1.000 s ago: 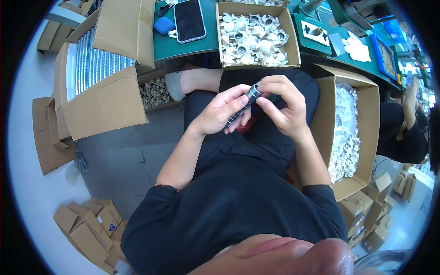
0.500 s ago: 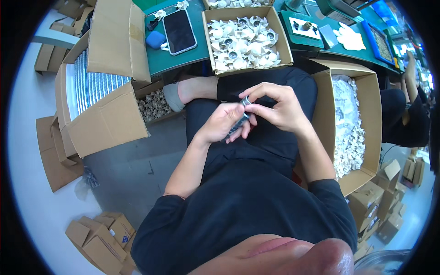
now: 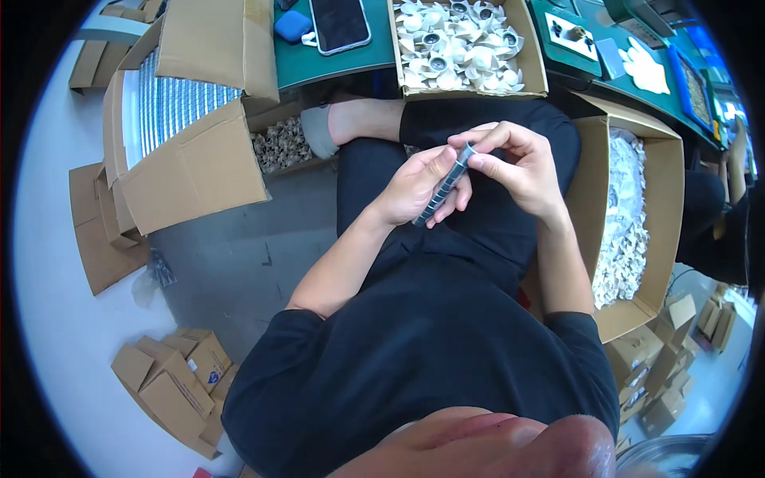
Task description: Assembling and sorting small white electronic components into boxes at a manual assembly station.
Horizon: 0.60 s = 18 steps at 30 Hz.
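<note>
Above my lap I hold a dark segmented rod (image 3: 443, 191), which looks like a stack of short rings with thin light bands between them. It slants from lower left to upper right. My left hand (image 3: 416, 185) is closed round it, thumb along its side and fingertips behind its lower part. The thumb and fingers of my right hand (image 3: 522, 166) pinch the rod's upper end, where a greyish round end face shows. Beyond the hands, a cardboard box (image 3: 478, 94) of white finned plastic parts (image 3: 466, 52), several with dark round centres, stands at the bench edge.
On the green bench (image 3: 335, 70) lie a phone (image 3: 341, 22), a blue case (image 3: 292, 26) and a white glove (image 3: 644, 68). An open carton (image 3: 187, 179) of silvery rods stands at left. Another carton (image 3: 661, 231) of white parts is by my right leg. A person's dark-clad leg (image 3: 701, 207) is farther right.
Earlier the top ring sat askew from the rod between my right fingertips; now the rod looks straight and more of it shows. The whole view has shifted, with the bench higher in it.
</note>
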Motion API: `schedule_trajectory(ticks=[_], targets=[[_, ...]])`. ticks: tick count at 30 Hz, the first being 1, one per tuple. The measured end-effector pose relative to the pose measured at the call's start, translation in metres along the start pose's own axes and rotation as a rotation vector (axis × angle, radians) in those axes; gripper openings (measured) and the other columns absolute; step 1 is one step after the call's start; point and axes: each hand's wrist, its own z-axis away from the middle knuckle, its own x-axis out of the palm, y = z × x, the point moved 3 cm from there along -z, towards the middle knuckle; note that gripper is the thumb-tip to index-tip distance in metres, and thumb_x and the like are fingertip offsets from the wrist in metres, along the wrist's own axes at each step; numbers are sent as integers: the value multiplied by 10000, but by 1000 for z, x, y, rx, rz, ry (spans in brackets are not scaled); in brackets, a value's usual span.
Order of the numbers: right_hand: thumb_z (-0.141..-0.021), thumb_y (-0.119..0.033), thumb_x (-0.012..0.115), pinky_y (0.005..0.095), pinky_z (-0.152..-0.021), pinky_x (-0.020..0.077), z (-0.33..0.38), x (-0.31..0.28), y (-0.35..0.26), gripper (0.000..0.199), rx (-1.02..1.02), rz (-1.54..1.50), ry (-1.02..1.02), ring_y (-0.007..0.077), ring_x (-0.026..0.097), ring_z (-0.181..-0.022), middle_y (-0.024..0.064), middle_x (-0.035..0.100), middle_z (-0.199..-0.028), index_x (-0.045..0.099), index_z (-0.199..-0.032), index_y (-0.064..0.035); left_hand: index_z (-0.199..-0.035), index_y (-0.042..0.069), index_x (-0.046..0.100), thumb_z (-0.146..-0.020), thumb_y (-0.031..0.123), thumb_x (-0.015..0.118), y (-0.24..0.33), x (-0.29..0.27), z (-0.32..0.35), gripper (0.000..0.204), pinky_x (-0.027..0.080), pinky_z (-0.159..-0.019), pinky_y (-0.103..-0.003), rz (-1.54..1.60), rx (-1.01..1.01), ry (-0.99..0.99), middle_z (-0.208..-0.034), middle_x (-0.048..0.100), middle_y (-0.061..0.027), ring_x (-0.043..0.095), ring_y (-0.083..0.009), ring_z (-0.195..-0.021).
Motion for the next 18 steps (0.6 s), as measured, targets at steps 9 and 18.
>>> schedule_trajectory(ticks=[9, 18], targets=[[-904, 21, 712, 348, -946, 546, -5, -32, -22, 79, -279, 223, 159, 223, 699, -1047, 197, 727, -1143, 684, -977, 8, -1159, 31, 564, -1085, 477, 425, 0, -5, -5, 473, 410, -369, -204, -4, -42, 21, -720, 620, -67, 525, -81, -449], [-889, -203, 803, 280, -872, 562, -53, -220, -28, 283, -367, 792, 882, 162, 730, -958, 104, 774, -1014, 732, -1062, 10, -1176, 39, 572, -1100, 405, 434, -65, -53, 2, 399, 407, -368, -200, -237, -363, 68, -703, 595, -49, 482, -59, -435]])
